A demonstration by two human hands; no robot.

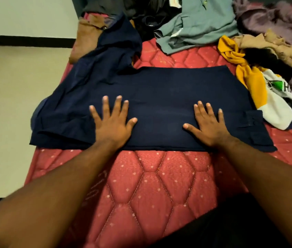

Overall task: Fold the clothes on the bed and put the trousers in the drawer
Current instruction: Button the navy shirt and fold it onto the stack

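Observation:
A navy blue shirt point(159, 93) lies spread across the red quilted mattress point(152, 185), partly folded, with a buttoned cuff at its right end and a loose part running up to the back left. My left hand point(113, 122) rests flat on the shirt left of its middle, fingers spread. My right hand point(209, 124) lies flat on it toward the right, fingers straight. Both press the cloth near its front edge. No drawer is in view.
Unfolded clothes lie at the back: a brown garment point(86, 40), a grey-green shirt point(198, 24), a black garment point(150, 17), a mauve one point(270, 22), a tan one point(274, 47) and a yellow-and-white shirt point(259, 90). The mattress's left edge borders pale floor point(7, 104).

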